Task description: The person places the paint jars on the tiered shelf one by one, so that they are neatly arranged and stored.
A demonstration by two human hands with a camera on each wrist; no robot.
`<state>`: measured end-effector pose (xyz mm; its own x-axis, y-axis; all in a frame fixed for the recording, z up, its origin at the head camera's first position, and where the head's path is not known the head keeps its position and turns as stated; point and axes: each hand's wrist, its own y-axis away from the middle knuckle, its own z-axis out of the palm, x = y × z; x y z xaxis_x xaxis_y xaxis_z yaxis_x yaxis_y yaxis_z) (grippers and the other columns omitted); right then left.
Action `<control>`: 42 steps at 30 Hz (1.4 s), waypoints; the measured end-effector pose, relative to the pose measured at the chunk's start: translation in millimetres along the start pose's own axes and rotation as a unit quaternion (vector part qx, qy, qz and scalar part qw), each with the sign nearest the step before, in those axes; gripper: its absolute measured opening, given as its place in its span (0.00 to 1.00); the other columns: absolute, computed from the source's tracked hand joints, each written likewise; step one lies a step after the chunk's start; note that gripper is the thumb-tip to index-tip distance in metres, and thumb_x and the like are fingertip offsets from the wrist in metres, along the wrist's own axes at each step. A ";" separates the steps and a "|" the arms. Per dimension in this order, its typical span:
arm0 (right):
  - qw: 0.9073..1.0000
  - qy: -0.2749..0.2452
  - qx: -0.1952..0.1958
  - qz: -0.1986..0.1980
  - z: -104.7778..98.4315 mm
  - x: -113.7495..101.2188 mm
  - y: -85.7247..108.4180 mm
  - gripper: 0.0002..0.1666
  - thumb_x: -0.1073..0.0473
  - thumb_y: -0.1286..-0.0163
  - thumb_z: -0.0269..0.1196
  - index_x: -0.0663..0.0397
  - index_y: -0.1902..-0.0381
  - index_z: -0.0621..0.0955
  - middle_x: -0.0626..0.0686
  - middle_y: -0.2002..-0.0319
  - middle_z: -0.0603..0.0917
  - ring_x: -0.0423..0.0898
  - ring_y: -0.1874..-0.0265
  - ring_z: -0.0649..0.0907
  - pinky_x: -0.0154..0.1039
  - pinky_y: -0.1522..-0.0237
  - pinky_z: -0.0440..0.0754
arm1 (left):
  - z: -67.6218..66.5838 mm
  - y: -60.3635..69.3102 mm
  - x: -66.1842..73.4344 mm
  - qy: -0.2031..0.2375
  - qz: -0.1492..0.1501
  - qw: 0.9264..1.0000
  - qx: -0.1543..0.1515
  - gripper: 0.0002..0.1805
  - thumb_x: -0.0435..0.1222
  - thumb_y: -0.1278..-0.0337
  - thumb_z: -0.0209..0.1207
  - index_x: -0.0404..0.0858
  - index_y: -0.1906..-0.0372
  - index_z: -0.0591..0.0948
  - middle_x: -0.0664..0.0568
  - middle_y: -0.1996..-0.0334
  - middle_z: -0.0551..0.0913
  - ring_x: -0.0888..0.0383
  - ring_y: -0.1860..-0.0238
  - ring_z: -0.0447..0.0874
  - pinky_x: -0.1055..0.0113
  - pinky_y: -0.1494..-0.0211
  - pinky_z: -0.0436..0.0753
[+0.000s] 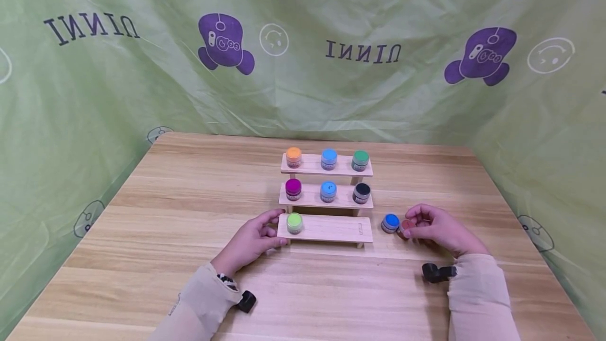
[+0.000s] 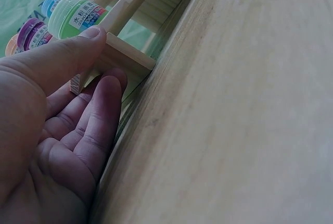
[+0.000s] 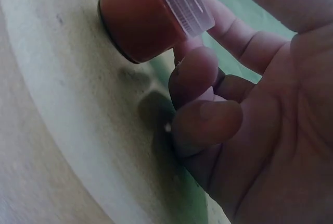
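Observation:
My left hand (image 1: 253, 238) holds the left end of the lowest step of a wooden tiered stand (image 1: 326, 231). In the left wrist view the thumb lies along the step's edge, close to a light green paint jar (image 2: 78, 16), and the other fingers curl beneath. Off the stand's right side, my right hand (image 1: 437, 229) pinches a reddish-brown paint jar (image 1: 404, 228) by its clear lid. This jar (image 3: 145, 18) looks slightly tilted, low over the table. Just left of it stands a blue paint jar (image 1: 390, 223).
On the top step sit orange (image 1: 293, 157), light blue (image 1: 329, 159) and green (image 1: 360, 160) jars. The middle step bears purple (image 1: 293, 189), light blue (image 1: 328, 191) and black (image 1: 361, 193) ones. A green printed curtain (image 1: 303, 99) surrounds the wooden table (image 1: 189, 188).

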<state>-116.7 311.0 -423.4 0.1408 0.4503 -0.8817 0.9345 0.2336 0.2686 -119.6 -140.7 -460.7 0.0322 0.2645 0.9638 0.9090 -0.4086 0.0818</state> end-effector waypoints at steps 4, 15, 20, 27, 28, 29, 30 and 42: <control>1.000 0.027 0.005 0.004 0.2 -0.7 -1.2 0.29 0.60 0.40 0.75 0.69 0.49 0.74 0.56 0.62 0.82 0.46 0.66 0.81 0.37 0.66 0.82 | 0.2 -0.2 -0.8 0.003 0.002 1.000 -0.002 0.40 0.33 0.46 0.73 0.38 0.28 0.68 0.40 0.45 0.75 0.54 0.61 0.84 0.69 0.64 0.84; 0.997 0.075 0.006 -0.003 1.2 0.3 -3.8 0.26 0.57 0.41 0.76 0.65 0.52 0.78 0.55 0.63 0.83 0.46 0.65 0.79 0.35 0.66 0.81 | 0.0 0.1 0.1 0.007 0.010 1.000 -0.004 0.40 0.32 0.45 0.72 0.37 0.28 0.68 0.41 0.48 0.76 0.55 0.63 0.83 0.70 0.66 0.84; 0.998 0.068 0.014 0.002 0.8 -0.9 -1.7 0.27 0.56 0.41 0.76 0.64 0.50 0.79 0.55 0.62 0.83 0.46 0.66 0.79 0.37 0.68 0.80 | -0.1 0.1 1.3 0.009 0.011 1.000 -0.002 0.40 0.31 0.45 0.72 0.36 0.28 0.67 0.40 0.48 0.77 0.54 0.62 0.83 0.69 0.64 0.84; 0.997 0.065 0.034 0.002 -1.0 -5.2 2.4 0.30 0.56 0.42 0.76 0.64 0.44 0.81 0.56 0.55 0.85 0.46 0.59 0.80 0.36 0.62 0.81 | -0.4 0.2 1.5 0.012 0.012 1.000 -0.005 0.40 0.31 0.45 0.72 0.36 0.28 0.67 0.41 0.48 0.77 0.54 0.62 0.84 0.69 0.63 0.85; 0.997 0.070 0.038 -0.005 -1.6 -5.7 2.9 0.31 0.56 0.42 0.76 0.64 0.43 0.81 0.57 0.53 0.85 0.45 0.57 0.80 0.35 0.60 0.80 | -0.4 0.1 1.2 0.012 0.013 1.000 -0.006 0.40 0.31 0.45 0.72 0.35 0.28 0.67 0.41 0.48 0.78 0.54 0.62 0.84 0.68 0.62 0.85; 0.996 0.073 0.041 -0.012 -2.2 -6.4 3.5 0.30 0.57 0.41 0.76 0.64 0.43 0.81 0.58 0.51 0.84 0.45 0.56 0.80 0.34 0.59 0.80 | -0.4 0.0 0.9 0.013 0.014 1.000 -0.007 0.40 0.31 0.45 0.72 0.35 0.28 0.67 0.40 0.48 0.78 0.54 0.62 0.84 0.68 0.62 0.85; 0.996 0.074 0.044 -0.019 -2.8 -7.1 4.2 0.30 0.58 0.41 0.75 0.65 0.43 0.81 0.59 0.50 0.84 0.45 0.56 0.80 0.33 0.58 0.80 | -0.4 -0.1 0.7 0.013 0.014 1.000 -0.008 0.40 0.31 0.45 0.71 0.35 0.28 0.67 0.40 0.48 0.78 0.54 0.62 0.84 0.68 0.62 0.85; 0.994 0.062 0.040 -0.081 -6.1 -27.2 16.6 0.28 0.62 0.35 0.71 0.68 0.40 0.78 0.61 0.46 0.84 0.40 0.54 0.83 0.29 0.54 0.81 | 0.1 -0.5 0.1 0.020 0.012 1.000 -0.004 0.40 0.31 0.46 0.72 0.34 0.28 0.67 0.39 0.48 0.77 0.57 0.63 0.83 0.68 0.62 0.85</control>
<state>-107.0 307.9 -392.7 -0.0510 0.5157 -0.8553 0.9654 0.2448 0.0900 -120.0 -140.4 -460.7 0.0381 0.2195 0.9749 0.9044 -0.4226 0.0598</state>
